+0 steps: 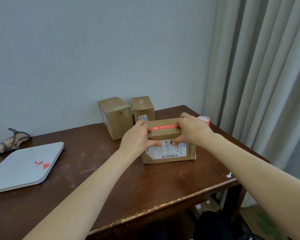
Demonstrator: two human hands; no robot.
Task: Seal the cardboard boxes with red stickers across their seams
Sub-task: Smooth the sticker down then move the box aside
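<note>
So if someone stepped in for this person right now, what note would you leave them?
Left hand: grips the front box at its top edge, fingers on one end of the red sticker.
Right hand: the same at the other end.
Done: the sticker lies along the front box's top.
Elsewhere: left rear box and right rear box stand by the wall; the sticker roll sits behind the right hand.
Left: no red sticker shows on either rear box; probably seal those next.
</note>
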